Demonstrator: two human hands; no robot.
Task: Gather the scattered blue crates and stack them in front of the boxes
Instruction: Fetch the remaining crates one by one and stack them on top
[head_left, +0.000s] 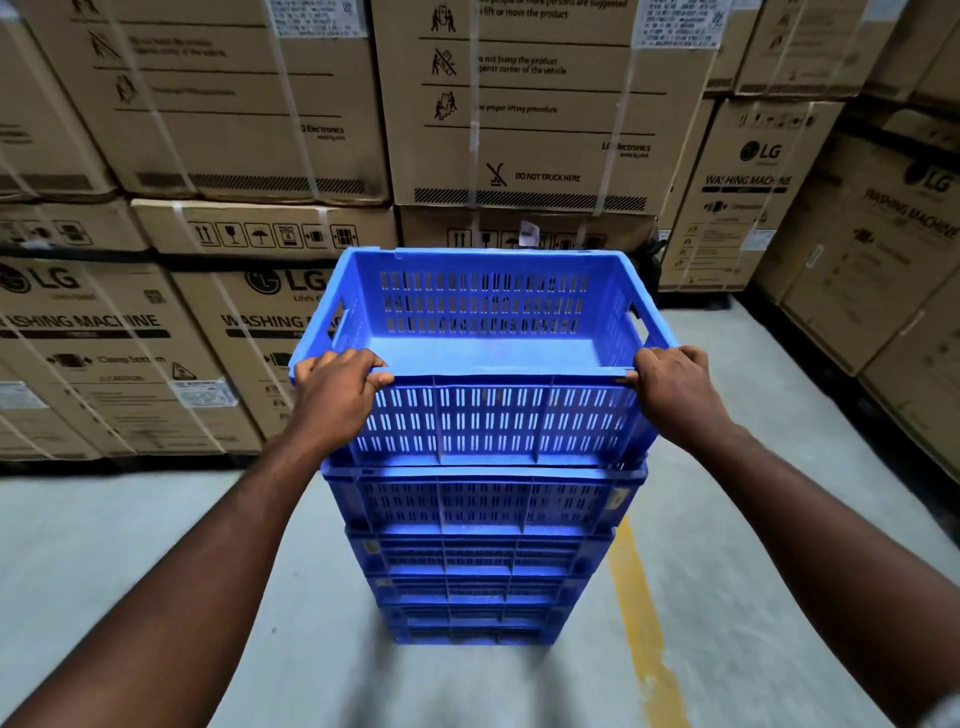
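Observation:
A stack of several blue slotted crates (478, 561) stands on the grey floor in the middle of the view, in front of the cardboard boxes. The top blue crate (488, 312) is empty and sits on the stack. My left hand (337, 379) grips the near left corner of its rim, fingers curled over the edge. My right hand (670, 379) grips the near right corner of the same rim.
Stacked cardboard washing-machine boxes (244, 130) form a wall behind and to the left, with more boxes (883, 234) along the right. A yellow painted line (644, 634) runs on the concrete floor (130, 540) right of the stack.

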